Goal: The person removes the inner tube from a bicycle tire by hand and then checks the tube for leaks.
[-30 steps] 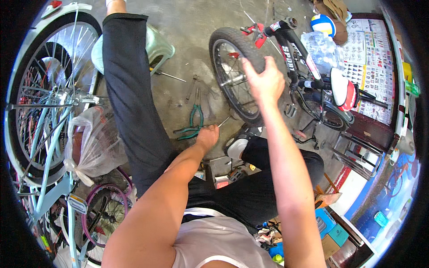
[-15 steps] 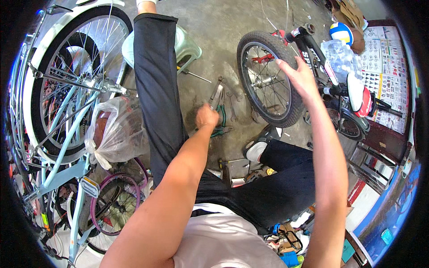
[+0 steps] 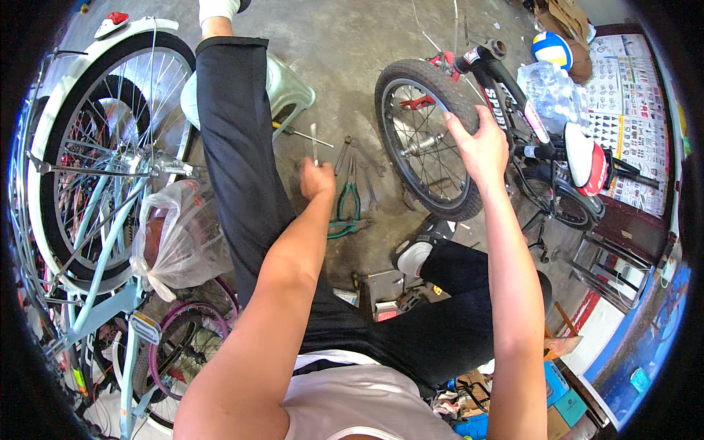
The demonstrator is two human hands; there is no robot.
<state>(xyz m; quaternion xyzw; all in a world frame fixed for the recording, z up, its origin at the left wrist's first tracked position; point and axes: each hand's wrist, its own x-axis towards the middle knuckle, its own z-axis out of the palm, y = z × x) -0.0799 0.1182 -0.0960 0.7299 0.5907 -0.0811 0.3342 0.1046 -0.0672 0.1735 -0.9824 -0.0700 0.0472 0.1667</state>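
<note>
My left hand [image 3: 317,180] is closed around a flat, silver metal tool [image 3: 314,141] whose end points away from me; its exact kind is unclear. On the floor just right of it lie green-handled pliers [image 3: 348,198] and a wrench [image 3: 370,192]. With the thumb on its near face and the fingers at its outer edge, my right hand [image 3: 485,147] grips the black tire [image 3: 458,192] of a small bicycle wheel. That wheel belongs to a black bike frame [image 3: 506,86] with a red brake part [image 3: 446,64]. Part of the tire is hidden behind the hand.
Left of my leg stands a light-blue bicycle [image 3: 110,293] with a white-fendered wheel, beside a knotted plastic bag [image 3: 180,253]. A pale green stool [image 3: 293,95] and a screwdriver [image 3: 304,135] lie ahead. Far right are a ball [image 3: 551,51], bottles [image 3: 554,95] and a red-and-white saddle [image 3: 587,161].
My left hand has moved left and away from the pliers, the metal tool now showing above it. The right hand has closed in on the tire. The whole view has shifted slightly.
</note>
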